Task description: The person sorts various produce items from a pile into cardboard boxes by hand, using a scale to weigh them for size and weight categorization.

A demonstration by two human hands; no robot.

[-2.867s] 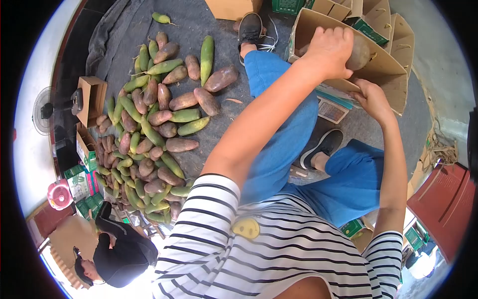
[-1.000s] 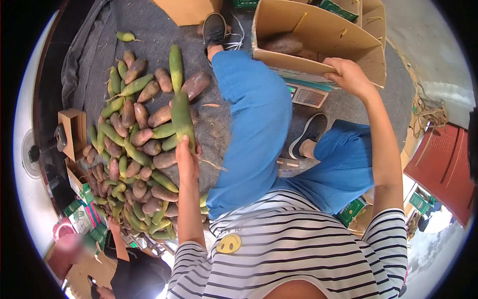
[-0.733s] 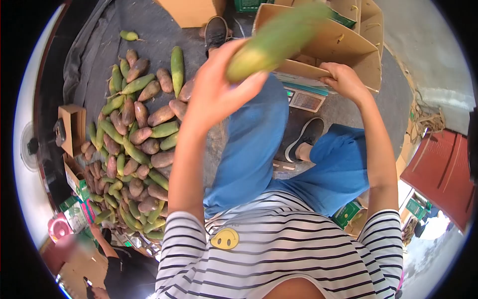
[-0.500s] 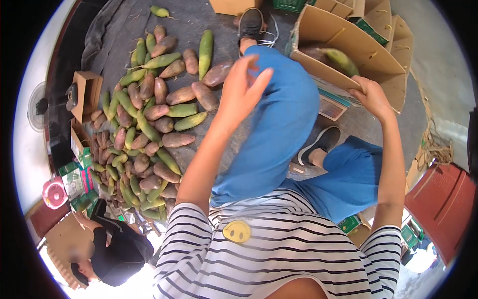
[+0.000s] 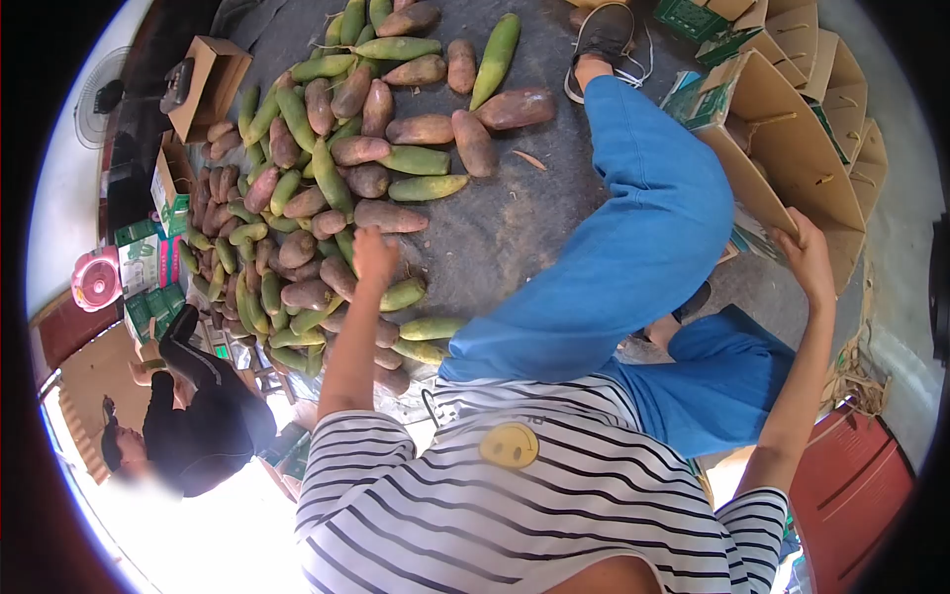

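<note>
My left hand [image 5: 376, 259] reaches down into a pile of green and reddish long radishes on the floor. Its fingertips are right at the lower edge of a reddish radish [image 5: 391, 216]; the fingers are small and partly hidden, so I cannot tell how they are bent. A green radish [image 5: 427, 188] lies just above that one. On the other side, my right hand [image 5: 807, 259] is closed over the upper edge of a cardboard box [image 5: 792, 178], thumb and fingers on either side of the wall. Most of the box's inside is hidden from this angle.
More open cardboard boxes [image 5: 836, 94] stand behind the held one. At the left are a small carton [image 5: 213, 84], a pink fan [image 5: 97, 278] and a standing fan [image 5: 99, 99]. Another person [image 5: 203, 426] in dark clothes bends at the lower left. My shoe [image 5: 606, 35] is beside the pile.
My left hand has gone from above my knee, fingers spread, down to the radish pile. The right hand keeps its hold on the box. The view has shifted, moving the pile and boxes within it.
</note>
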